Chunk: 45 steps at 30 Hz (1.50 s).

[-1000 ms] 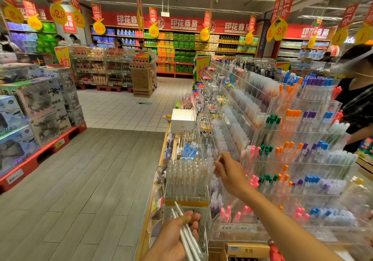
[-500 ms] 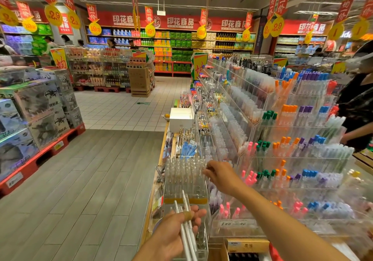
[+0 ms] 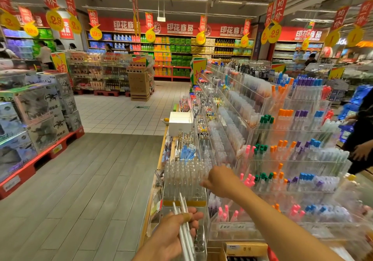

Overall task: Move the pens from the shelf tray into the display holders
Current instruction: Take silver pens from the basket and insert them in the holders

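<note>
Inspector A: We start with the largest item, the long tiered clear acrylic pen display rack [image 3: 252, 123] running along the aisle on our right, stocked with pens capped in orange, green, purple, blue and pink.

Inspector B: Agreed. At its near end we note the clear acrylic display holder with a yellow base strip [image 3: 184, 182], a block of upright slots filled with transparent pens. A white cardboard box [image 3: 180, 123] sits further along the shelf.

Inspector A: On to the hands. Our right hand [image 3: 220, 181] reaches forward to the right edge of that holder, fingers curled. Whether it grips a pen we cannot tell; the fingertips are turned away and blurred.

Inspector B: Our left hand [image 3: 177, 230] is low and close, just in front of the holder, clenched round a bundle of slim white pens [image 3: 186, 238] whose tips slant up toward the yellow strip.

Inspector A: Another person's arm [image 3: 361, 149] shows at the far right edge.
</note>
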Available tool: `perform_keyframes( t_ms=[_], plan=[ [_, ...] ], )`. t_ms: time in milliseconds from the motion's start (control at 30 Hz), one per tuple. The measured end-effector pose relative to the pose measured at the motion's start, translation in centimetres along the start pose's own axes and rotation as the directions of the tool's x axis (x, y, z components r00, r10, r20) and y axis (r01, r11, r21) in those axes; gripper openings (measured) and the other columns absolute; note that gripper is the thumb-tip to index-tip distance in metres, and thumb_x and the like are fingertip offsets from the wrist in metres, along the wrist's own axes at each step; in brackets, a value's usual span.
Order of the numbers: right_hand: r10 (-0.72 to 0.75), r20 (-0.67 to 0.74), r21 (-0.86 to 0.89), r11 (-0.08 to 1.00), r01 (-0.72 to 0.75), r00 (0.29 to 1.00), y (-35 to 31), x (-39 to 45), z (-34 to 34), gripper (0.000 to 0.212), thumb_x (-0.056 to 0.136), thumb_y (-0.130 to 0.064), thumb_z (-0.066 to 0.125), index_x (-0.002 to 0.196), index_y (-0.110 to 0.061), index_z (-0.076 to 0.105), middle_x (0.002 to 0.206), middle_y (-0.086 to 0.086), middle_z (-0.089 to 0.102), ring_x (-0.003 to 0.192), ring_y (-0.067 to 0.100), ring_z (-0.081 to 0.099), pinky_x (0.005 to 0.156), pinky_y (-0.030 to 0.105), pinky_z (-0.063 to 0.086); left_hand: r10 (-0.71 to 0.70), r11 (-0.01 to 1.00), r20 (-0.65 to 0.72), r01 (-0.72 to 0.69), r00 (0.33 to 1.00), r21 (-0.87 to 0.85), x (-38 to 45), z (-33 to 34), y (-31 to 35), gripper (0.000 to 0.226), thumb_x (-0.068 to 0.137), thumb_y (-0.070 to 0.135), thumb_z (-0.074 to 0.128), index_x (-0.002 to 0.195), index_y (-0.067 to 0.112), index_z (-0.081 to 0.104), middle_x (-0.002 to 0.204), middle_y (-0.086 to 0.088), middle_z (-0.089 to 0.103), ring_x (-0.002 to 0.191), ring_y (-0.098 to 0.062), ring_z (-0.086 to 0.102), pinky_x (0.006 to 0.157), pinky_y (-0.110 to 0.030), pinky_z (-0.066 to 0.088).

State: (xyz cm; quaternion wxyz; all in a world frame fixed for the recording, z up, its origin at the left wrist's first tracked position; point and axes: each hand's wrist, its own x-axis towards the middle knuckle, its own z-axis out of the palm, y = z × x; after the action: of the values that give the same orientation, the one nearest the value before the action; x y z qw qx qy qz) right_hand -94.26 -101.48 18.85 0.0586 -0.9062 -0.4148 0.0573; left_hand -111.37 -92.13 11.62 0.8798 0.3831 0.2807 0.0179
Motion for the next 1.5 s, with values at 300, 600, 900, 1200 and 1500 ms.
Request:
perform_keyframes(
  t_ms=[300,600,900,1200,1500],
  plan=[
    [-0.230,0.165,0.649,0.757,0.070,0.959,-2.7,-3.0,2.2,0.020,0.098,-0.025,0.058,0.083,-0.016,0.069,0.065,-0.013,0.060,0.057,-0.001,0.052,0.059,0.017,0.041,-0.004,1.000,0.083,0.002,0.997,0.028,-0.9,1.1,0.1,0.037,0.074,-0.013,0.065,0.111,-0.013,0.060,0.088,-0.032,0.067,0.059,-0.029,0.064,0.049,-0.032,0.054],
    [-0.170,0.215,0.956,0.236,-0.172,0.962,-1.1,-3.2,2.1,0.010,0.099,-0.017,0.054,0.093,-0.009,0.054,0.095,0.016,0.067,0.061,0.013,0.055,0.053,0.022,0.040,-0.074,0.994,0.133,0.085,0.988,-0.072,-0.6,0.9,0.4,0.028,0.092,0.016,0.062,0.094,-0.008,0.076,0.090,-0.025,0.071,0.065,-0.032,0.070,0.061,-0.041,0.060],
    [0.189,-0.225,0.949,0.264,0.172,0.956,0.1,-1.7,0.4,0.020,0.085,-0.022,0.071,0.093,-0.007,0.058,0.071,0.007,0.067,0.059,0.018,0.065,0.055,0.024,0.052,-0.147,0.988,-0.097,0.140,0.984,-0.070,-0.1,0.4,0.1,0.029,0.099,0.004,0.054,0.080,-0.013,0.065,0.058,-0.019,0.060,0.038,-0.023,0.055,0.037,-0.027,0.049],
    [0.116,-0.478,0.583,0.783,0.216,0.870,0.2,-0.6,1.0,0.019,0.096,-0.027,0.060,0.087,-0.016,0.047,0.071,-0.002,0.067,0.065,0.008,0.067,0.060,0.030,0.056,-0.139,0.990,-0.120,0.135,0.983,-0.039,0.1,0.1,0.4,0.013,0.094,-0.013,0.050,0.107,-0.012,0.052,0.093,-0.035,0.070,0.040,-0.023,0.056,0.035,-0.029,0.051],
    [-0.041,-0.484,0.300,0.931,0.209,0.874,0.5,0.9,2.8,0.024,0.090,-0.046,0.064,0.087,-0.023,0.057,0.085,-0.012,0.052,0.074,0.007,0.050,0.069,0.022,0.043,-0.147,0.987,-0.118,0.153,0.982,0.044,1.2,-0.8,0.2,0.026,0.099,0.002,0.052,0.122,-0.010,0.055,0.084,-0.022,0.073,0.042,-0.020,0.052,0.040,-0.023,0.037]
  ],
)
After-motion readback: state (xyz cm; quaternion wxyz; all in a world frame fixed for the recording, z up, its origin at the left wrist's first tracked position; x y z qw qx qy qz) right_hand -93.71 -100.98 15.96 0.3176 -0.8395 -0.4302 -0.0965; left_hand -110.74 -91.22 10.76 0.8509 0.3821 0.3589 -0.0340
